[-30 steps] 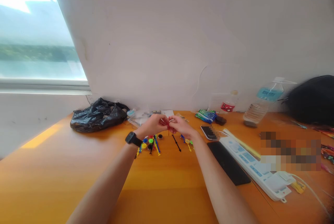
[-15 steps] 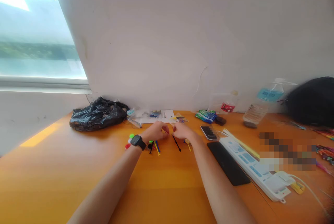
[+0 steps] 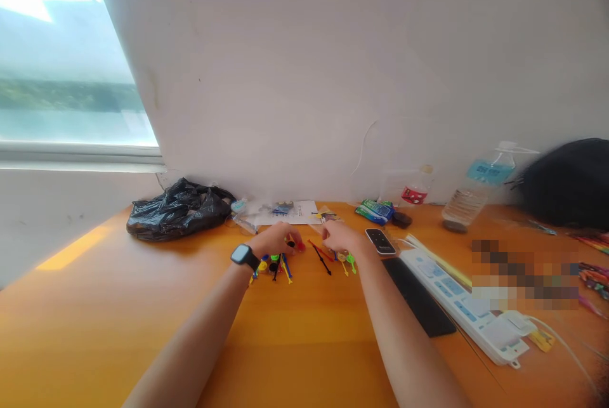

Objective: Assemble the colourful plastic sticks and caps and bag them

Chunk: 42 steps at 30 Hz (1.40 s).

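Head — red piece (image 3: 301, 247) seemingly against fingertips (image 3: 295, 238)

A bright window (image 3: 71, 65) stands left of the pale grey wall (image 3: 285, 78); a strip of sunlight (image 3: 71, 247) lies on the orange-brown table (image 3: 143, 313)

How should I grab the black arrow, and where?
Pinch the black arrow across its thin shaft, just behind the near tip, coming down from the near side. It's long and looks flat on the table. Its far end nearly meets the red stick, close to the right hand, so the near half is probably easiest.
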Tool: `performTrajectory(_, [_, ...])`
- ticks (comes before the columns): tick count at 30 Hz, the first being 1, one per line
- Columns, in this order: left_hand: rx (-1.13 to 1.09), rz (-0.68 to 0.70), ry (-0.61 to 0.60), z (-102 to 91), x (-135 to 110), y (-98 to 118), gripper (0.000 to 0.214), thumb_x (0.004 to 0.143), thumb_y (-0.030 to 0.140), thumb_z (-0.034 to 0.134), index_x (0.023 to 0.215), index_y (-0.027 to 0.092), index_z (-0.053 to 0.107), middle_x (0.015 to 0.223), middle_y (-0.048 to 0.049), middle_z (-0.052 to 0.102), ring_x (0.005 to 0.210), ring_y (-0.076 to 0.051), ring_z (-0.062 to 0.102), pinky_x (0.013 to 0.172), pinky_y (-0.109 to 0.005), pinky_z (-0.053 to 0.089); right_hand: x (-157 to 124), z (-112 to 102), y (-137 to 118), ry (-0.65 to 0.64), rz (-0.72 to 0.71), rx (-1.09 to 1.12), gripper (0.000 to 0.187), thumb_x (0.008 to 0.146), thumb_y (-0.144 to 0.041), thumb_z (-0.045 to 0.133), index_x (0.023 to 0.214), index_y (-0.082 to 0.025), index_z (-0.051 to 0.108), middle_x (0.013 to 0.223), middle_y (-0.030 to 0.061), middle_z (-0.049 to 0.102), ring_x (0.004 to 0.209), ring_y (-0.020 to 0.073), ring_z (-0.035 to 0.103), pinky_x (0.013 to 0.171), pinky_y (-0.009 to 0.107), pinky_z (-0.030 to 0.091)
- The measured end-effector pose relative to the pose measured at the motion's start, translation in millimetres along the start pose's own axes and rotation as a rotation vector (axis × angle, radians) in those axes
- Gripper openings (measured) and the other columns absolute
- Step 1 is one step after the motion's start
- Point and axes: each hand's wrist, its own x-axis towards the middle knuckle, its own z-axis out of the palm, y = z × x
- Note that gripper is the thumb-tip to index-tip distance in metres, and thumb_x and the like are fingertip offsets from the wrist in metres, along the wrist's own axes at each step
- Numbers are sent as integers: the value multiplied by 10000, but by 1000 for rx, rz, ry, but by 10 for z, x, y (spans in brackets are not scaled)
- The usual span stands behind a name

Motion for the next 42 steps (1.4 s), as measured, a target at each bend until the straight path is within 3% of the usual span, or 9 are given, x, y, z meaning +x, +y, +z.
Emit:
performTrajectory(7, [14,16,37,42,22,55,239,765,226,765,998,194,808,1019,-64,801,928,-221,711,788,-248,531,-1,-58,170,22,77,-57,163,700,-215,830,755,-185,679,774,66,727,699,224,708,592,270,459])
performTrajectory(12, [39,0,120,-41,-21,146,293,814,337,770,1068,194,795,1116,-83,786,1007,-257,709,831,-291,538,39,66,174,80,113,-39,200,661,-133,825,789,-172,677,834,112,751,792,253,731,627,265,472])
performTrajectory(15, [51,11,182,-128,-37,216,216,848,287,721,1033,203,795,1078,-62,793,970,-241,719,810,-289,540,41,42,150,116,91,13,166,676,-90,781,769,-165,665,831,118,749,783,244,721,632,265,469])
performTrajectory(22, [-113,156,326,-229,-15,492,258,914,366,713,1109,202,751,1018,-52,793,896,-185,730,797,-269,555,-82,-204,-125,151,-187,371,89,891,-234,587,845,-177,637,763,51,733,682,149,684,619,215,486])
performTrajectory(25, [-248,212,380,-273,-42,638,240,901,375,737,1047,185,717,960,-40,778,853,-156,721,774,-245,557,-156,-224,-239,116,-373,765,88,855,-270,595,894,-191,592,719,12,682,625,131,632,587,212,466])
performTrajectory(27, [-282,204,390,-306,-71,707,182,864,321,752,937,167,688,879,-27,756,798,-145,700,731,-232,547,-179,-195,-288,97,-422,868,105,826,-285,603,872,-195,574,676,-19,617,597,119,574,559,205,416])
performTrajectory(32, [-154,127,315,-317,-108,681,100,751,149,696,842,171,662,745,7,711,686,-129,642,611,-205,471,-93,-56,-349,110,-353,544,111,866,-275,535,890,-188,600,769,-26,602,669,113,526,591,211,369])
performTrajectory(36, [-69,21,114,-269,-104,529,69,729,191,724,788,176,691,711,2,723,648,-144,647,561,-217,433,-10,62,-297,156,-214,298,86,889,-245,559,835,-183,580,762,-16,595,693,126,518,588,224,322])
performTrajectory(42, [-14,-82,-90,-176,-100,424,135,625,174,790,749,175,737,723,0,745,613,-149,643,532,-220,413,-35,164,-172,-1,-64,147,74,791,-185,711,821,-210,649,619,-5,626,553,161,587,537,253,366])
